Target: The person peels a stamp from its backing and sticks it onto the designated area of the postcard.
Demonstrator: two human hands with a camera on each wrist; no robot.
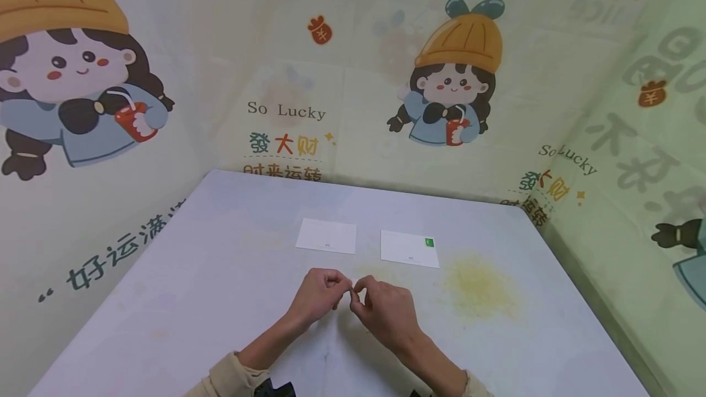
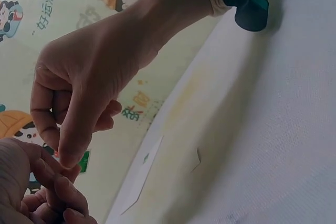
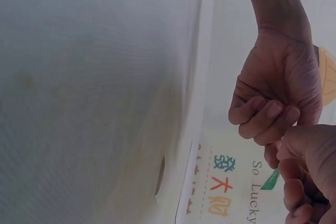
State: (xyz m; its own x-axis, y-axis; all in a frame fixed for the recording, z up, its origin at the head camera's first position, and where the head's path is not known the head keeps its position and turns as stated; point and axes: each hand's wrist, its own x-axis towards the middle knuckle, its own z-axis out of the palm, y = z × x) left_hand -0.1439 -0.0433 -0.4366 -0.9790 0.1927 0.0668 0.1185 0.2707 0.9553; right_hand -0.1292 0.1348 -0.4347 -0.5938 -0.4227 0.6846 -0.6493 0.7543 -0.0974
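Both hands meet fingertip to fingertip above the table. My left hand (image 1: 320, 296) and my right hand (image 1: 387, 310) pinch a small green stamp (image 2: 85, 161) between them; it also shows beneath the fingers in the right wrist view. Fingers cover most of it. Beyond the hands, two white cards lie flat. The left card (image 1: 326, 234) carries only a tiny mark near its lower edge. On the right card (image 1: 405, 247), a green stamp (image 1: 429, 242) sits at the upper right corner.
The white table (image 1: 220, 299) has a yellowish stain (image 1: 477, 287) right of the hands. Printed cloth walls (image 1: 353, 78) stand along its back and sides. Dark devices (image 2: 251, 11) are worn at the wrists.
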